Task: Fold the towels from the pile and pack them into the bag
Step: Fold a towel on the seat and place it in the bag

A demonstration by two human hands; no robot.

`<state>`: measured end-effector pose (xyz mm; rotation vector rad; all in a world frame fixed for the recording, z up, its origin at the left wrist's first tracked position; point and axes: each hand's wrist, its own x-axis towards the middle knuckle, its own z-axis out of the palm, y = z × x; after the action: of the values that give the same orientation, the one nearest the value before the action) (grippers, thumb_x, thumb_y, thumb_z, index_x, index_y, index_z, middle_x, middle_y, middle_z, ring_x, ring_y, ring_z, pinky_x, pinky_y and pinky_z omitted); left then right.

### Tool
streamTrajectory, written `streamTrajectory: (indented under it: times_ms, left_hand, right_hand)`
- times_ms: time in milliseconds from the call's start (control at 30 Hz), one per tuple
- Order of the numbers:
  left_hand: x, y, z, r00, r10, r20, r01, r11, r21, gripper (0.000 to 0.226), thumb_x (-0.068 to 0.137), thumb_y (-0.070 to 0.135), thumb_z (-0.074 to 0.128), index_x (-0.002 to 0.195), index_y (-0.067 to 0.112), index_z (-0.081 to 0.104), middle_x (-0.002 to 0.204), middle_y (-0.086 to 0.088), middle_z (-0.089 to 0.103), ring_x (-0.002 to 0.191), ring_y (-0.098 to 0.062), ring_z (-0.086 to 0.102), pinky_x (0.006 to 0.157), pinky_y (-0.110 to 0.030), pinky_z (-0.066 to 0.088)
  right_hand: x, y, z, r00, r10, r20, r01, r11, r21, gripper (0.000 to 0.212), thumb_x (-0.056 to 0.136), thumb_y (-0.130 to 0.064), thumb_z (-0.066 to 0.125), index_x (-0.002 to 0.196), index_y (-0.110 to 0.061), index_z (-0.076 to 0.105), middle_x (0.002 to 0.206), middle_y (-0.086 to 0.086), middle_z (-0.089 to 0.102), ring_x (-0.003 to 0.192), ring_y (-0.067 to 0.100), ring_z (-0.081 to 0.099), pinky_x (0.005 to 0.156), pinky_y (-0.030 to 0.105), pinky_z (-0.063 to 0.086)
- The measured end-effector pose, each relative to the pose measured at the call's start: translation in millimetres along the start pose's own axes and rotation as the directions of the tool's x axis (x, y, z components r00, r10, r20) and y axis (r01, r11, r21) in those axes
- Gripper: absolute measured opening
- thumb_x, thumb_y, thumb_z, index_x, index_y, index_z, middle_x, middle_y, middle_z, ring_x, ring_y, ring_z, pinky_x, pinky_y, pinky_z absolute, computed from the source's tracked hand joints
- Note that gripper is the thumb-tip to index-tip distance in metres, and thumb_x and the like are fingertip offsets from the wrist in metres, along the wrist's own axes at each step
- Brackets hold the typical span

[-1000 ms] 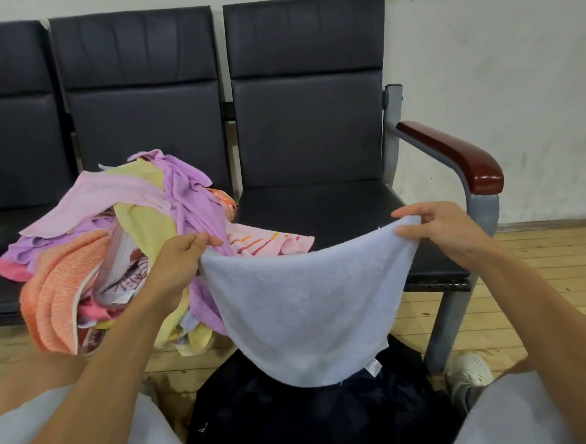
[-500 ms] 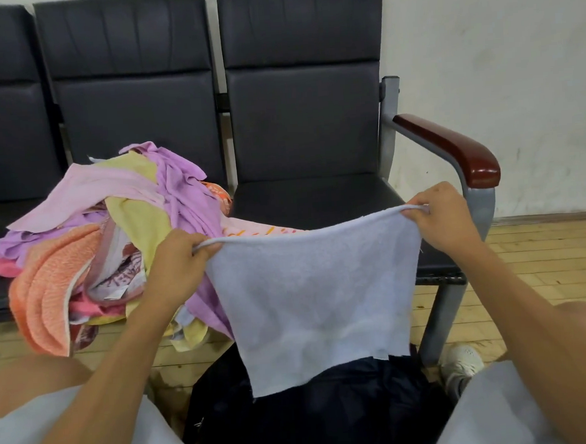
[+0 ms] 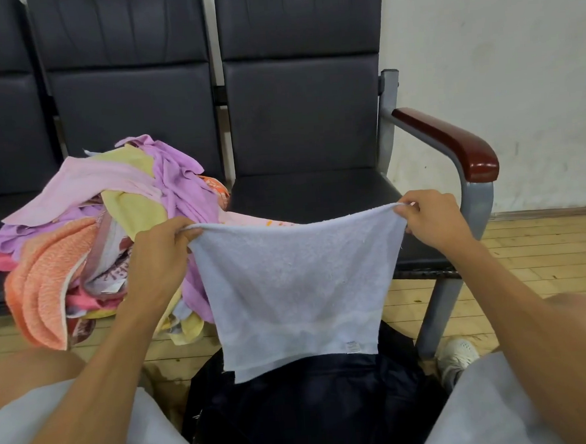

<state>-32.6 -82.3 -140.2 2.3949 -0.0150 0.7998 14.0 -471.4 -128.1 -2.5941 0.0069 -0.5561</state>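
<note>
The pale lilac-white terry towel (image 3: pixel 295 283) hangs in the air, spread flat between both hands, in front of the front edge of the end seat in the row of black padded seats (image 3: pixel 310 193). The left hand (image 3: pixel 159 254) pinches its upper left corner and the right hand (image 3: pixel 432 223) pinches its upper right corner, with the fingers curled round the cloth. The hands are well apart, and the top hem sags a little between them. The lower edge hangs free just above the dark fabric bag (image 3: pixel 313 409), which sits on the wooden floor (image 3: pixel 544 258) between the person's knees. A small white label (image 3: pixel 351 347) shows near the lower right corner.

The heap of pink, purple, yellow and orange towels (image 3: pixel 114 232) lies on the next seat to the left. It spills over that seat's front edge, just beside the left hand.

The held towel looks light, soft and limp, so it likely droops wherever it is unsupported and keeps no shape of its own. Its looped surface should grip well, and nothing about it seems fragile. The corners and hems are the best holds. Bringing the two pinched corners together would probably halve it cleanly. The free lower corners may swing out of line, so they likely need catching before the next fold.
</note>
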Motion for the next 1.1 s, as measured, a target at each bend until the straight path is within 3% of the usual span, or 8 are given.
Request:
streamTrajectory:
  times_ms: [133, 233, 467, 633, 767, 900, 1000, 1100]
  left_hand:
    - [0, 3, 0, 0.996, -0.087, 0.036, 0.091, 0.989, -0.118, 0.022, 0.098, 0.023, 0.050, 0.087, 0.011, 0.064, 0.067, -0.009, 0.066, 0.062, -0.027, 0.066, 0.070, -0.044, 0.055]
    - [3, 1, -1, 0.992, -0.122, 0.045, 0.128, 0.974, -0.188, 0.023, 0.099, 0.023, 0.049, 0.086, 0.010, 0.063, 0.072, -0.010, 0.067, 0.066, -0.027, 0.067, 0.073, -0.048, 0.055]
    - [6, 4, -5, 0.978, -0.197, 0.069, 0.209, 0.925, -0.316, 0.021, 0.096, 0.027, 0.057, 0.079, 0.017, 0.066, 0.083, -0.015, 0.068, 0.082, -0.038, 0.064, 0.079, -0.051, 0.052]
    - [5, 3, -7, 0.963, -0.221, 0.154, 0.268, 0.848, -0.457, 0.008, 0.091, 0.023, 0.065, 0.086, 0.026, 0.070, 0.089, 0.000, 0.071, 0.086, -0.016, 0.065, 0.085, -0.040, 0.054]
    - [4, 6, -6, 0.946, -0.285, 0.152, 0.318, 0.735, -0.600, 0.005, 0.088, 0.020, 0.070, 0.092, 0.021, 0.072, 0.095, -0.002, 0.073, 0.091, -0.015, 0.068, 0.082, -0.030, 0.055]
    - [7, -2, -3, 0.948, -0.292, 0.125, 0.309, 0.752, -0.583, 0.015, 0.088, 0.009, 0.068, 0.097, 0.020, 0.072, 0.099, -0.006, 0.072, 0.094, -0.020, 0.068, 0.078, -0.031, 0.055]
    - [8, -5, -1, 0.947, -0.304, 0.108, 0.310, 0.769, -0.559, 0.031, 0.086, 0.005, 0.069, 0.117, 0.011, 0.068, 0.111, -0.010, 0.070, 0.103, -0.023, 0.066, 0.087, -0.039, 0.055]
    - [7, -5, 2, 0.952, -0.302, 0.050, 0.288, 0.824, -0.488, 0.033, 0.086, 0.008, 0.071, 0.118, 0.010, 0.068, 0.111, -0.008, 0.070, 0.104, -0.021, 0.066, 0.092, -0.045, 0.054]
  right_hand:
    - [1, -2, 0, 0.999, 0.026, 0.024, -0.028, 0.996, 0.087, 0.016, 0.101, -0.025, 0.049, 0.105, -0.014, 0.060, 0.097, 0.004, 0.057, 0.078, 0.017, 0.057, 0.077, 0.027, 0.050]
    - [4, -4, 3, 1.000, 0.023, 0.000, -0.023, 0.991, 0.132, 0.017, 0.102, -0.026, 0.048, 0.108, -0.013, 0.058, 0.099, 0.003, 0.056, 0.087, 0.022, 0.059, 0.084, 0.036, 0.053]
    - [7, -3, 7, 0.979, 0.189, -0.076, -0.131, 0.870, 0.476, 0.014, 0.099, -0.024, 0.054, 0.095, -0.018, 0.066, 0.092, -0.001, 0.063, 0.089, 0.019, 0.062, 0.088, 0.036, 0.055]
    - [7, -8, 4, 0.954, 0.289, -0.078, -0.181, 0.765, 0.617, 0.009, 0.094, -0.024, 0.063, 0.098, -0.020, 0.070, 0.104, 0.000, 0.066, 0.100, 0.018, 0.061, 0.093, 0.034, 0.053]
    - [5, -9, 1, 0.947, 0.299, -0.115, -0.169, 0.771, 0.614, 0.011, 0.089, -0.019, 0.071, 0.100, -0.019, 0.070, 0.111, 0.001, 0.065, 0.102, 0.017, 0.059, 0.085, 0.022, 0.047]
    - [5, -6, -1, 0.955, 0.273, -0.119, -0.143, 0.773, 0.618, 0.021, 0.089, -0.017, 0.070, 0.110, -0.020, 0.069, 0.114, -0.001, 0.064, 0.104, 0.015, 0.058, 0.087, 0.021, 0.046]
    - [4, -6, -3, 0.959, 0.266, -0.098, -0.148, 0.763, 0.629, 0.026, 0.090, -0.017, 0.068, 0.116, -0.020, 0.069, 0.119, -0.001, 0.064, 0.107, 0.014, 0.058, 0.094, 0.027, 0.047]
    - [3, -6, -2, 0.962, 0.246, -0.121, -0.132, 0.803, 0.581, 0.028, 0.090, -0.019, 0.068, 0.118, -0.019, 0.069, 0.121, 0.000, 0.065, 0.106, 0.013, 0.058, 0.097, 0.029, 0.047]
